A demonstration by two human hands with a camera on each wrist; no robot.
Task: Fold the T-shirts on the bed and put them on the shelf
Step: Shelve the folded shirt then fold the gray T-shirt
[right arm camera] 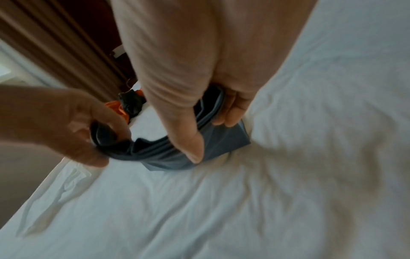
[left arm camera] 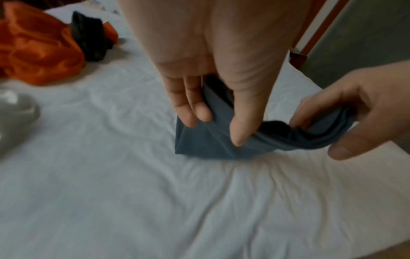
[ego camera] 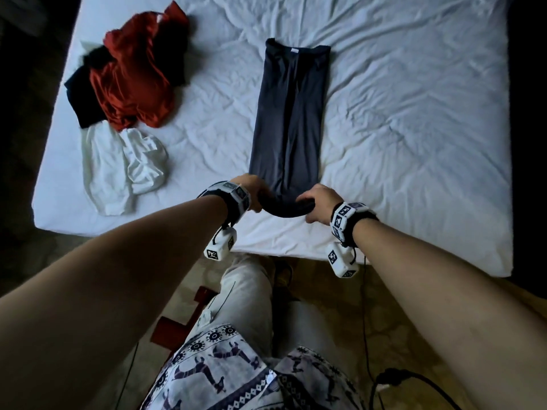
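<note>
My left hand (ego camera: 254,190) and right hand (ego camera: 321,199) each pinch one grey T-shirt's (ego camera: 288,113) hem; three crumpled shirts (ego camera: 130,84) wait.

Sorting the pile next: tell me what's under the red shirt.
A black garment sticks out from under the red shirt on the bed. How far it reaches, or whether anything else lies beneath, is hidden.

Marker-printed white wristbands (ego camera: 236,193), patterned shirt (ego camera: 236,377), pale trousers (ego camera: 248,294)
</note>
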